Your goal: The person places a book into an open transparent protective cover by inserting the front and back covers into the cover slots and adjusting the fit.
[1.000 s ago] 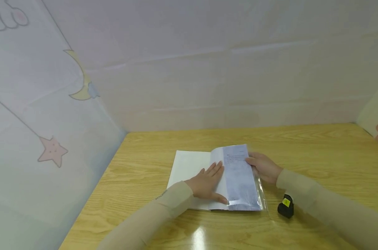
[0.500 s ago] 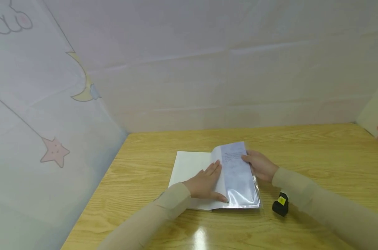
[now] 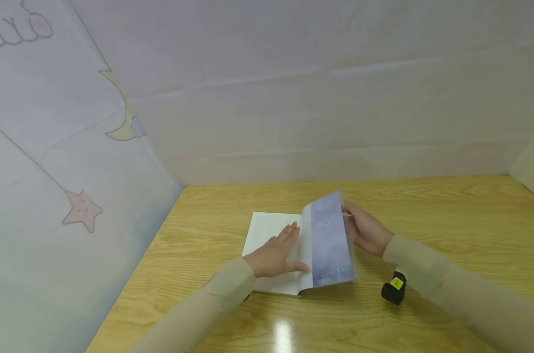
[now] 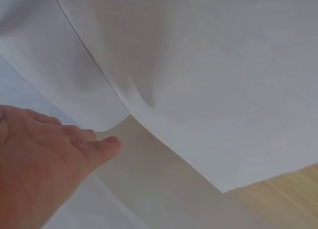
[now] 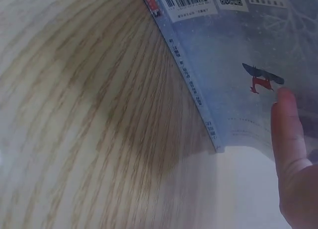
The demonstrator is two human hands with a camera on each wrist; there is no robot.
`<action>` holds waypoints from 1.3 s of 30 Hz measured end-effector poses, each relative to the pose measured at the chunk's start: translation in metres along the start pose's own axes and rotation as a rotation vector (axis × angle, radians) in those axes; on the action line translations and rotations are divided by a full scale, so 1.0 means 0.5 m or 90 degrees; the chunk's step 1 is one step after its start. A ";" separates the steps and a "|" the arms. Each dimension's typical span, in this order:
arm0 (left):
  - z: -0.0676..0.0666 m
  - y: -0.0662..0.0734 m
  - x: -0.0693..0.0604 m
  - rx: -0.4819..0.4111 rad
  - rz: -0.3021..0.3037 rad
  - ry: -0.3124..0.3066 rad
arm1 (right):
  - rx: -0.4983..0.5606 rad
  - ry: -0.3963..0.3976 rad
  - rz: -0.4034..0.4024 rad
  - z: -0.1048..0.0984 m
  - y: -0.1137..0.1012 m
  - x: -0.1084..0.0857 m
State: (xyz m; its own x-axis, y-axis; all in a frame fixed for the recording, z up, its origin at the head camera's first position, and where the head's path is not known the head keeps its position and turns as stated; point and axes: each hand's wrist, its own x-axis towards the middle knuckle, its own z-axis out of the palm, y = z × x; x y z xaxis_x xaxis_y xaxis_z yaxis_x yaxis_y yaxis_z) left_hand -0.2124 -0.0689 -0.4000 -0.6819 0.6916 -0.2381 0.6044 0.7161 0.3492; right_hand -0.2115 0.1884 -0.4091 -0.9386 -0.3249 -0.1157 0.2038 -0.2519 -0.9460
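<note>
A thin book [image 3: 271,230] lies spread on the wooden table, white page on the left. Its right-hand cover stands raised and tilted, showing a lilac inner flap [image 3: 330,240] with a clear plastic edge. My left hand [image 3: 272,252] rests on the white page near the fold, fingers straight. Behind the raised cover's outer edge is my right hand [image 3: 367,228], partly hidden by it. In the right wrist view a straight finger [image 5: 288,132] touches the bluish back cover [image 5: 218,85], which carries a barcode and a small red animal picture.
A small black object with a yellow label [image 3: 394,288] is by the right sleeve. The wooden table [image 3: 205,215] meets a pale wall cloth [image 3: 258,122] at the back, with a printed star [image 3: 82,211] at left.
The right cover has risen off the table and tipped leftward with my right hand, which has moved from gripping its edge to behind it. My left hand has slid slightly left.
</note>
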 end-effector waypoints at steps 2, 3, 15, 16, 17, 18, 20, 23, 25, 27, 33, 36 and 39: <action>-0.002 -0.006 -0.005 0.002 -0.008 0.004 | 0.043 -0.012 -0.006 0.005 -0.002 0.001; -0.003 -0.008 -0.008 0.000 -0.013 0.004 | 0.052 -0.017 -0.009 0.007 -0.003 0.001; -0.013 -0.023 -0.025 -0.038 -0.002 0.066 | -0.140 -0.003 -0.025 0.040 0.016 -0.004; -0.013 -0.024 -0.026 -0.044 0.000 0.076 | -0.164 -0.011 -0.032 0.045 0.019 -0.004; -0.014 -0.025 -0.027 -0.048 0.003 0.087 | -0.183 -0.020 -0.041 0.049 0.021 -0.004; -0.015 -0.025 -0.027 -0.053 0.005 0.096 | -0.201 -0.028 -0.049 0.052 0.024 -0.003; -0.018 -0.025 -0.029 -0.063 0.012 0.112 | -0.233 -0.038 -0.061 0.058 0.028 -0.004; -0.021 -0.023 -0.032 -0.071 0.018 0.124 | -0.261 -0.044 -0.077 0.064 0.034 -0.005; -0.024 -0.020 -0.034 -0.078 0.019 0.127 | -0.269 -0.048 -0.082 0.067 0.038 -0.005; -0.026 -0.020 -0.035 -0.087 0.019 0.132 | -0.273 -0.051 -0.078 0.072 0.040 -0.006; -0.041 -0.014 -0.039 -0.100 0.031 0.162 | -0.278 -0.072 -0.066 0.086 0.038 -0.009; -0.053 -0.008 -0.042 -0.096 0.041 0.167 | -0.288 -0.076 -0.064 0.090 0.035 -0.010; -0.067 -0.001 -0.043 -0.088 0.059 0.174 | -0.305 -0.074 -0.061 0.095 0.032 -0.010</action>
State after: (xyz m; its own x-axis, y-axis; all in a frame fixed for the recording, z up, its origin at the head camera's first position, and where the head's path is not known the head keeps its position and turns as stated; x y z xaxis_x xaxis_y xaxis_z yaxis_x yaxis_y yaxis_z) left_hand -0.2119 -0.0875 -0.3649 -0.7228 0.6895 0.0458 0.6206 0.6186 0.4819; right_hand -0.1903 0.1430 -0.4093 -0.9039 -0.4274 -0.0131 -0.0577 0.1522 -0.9867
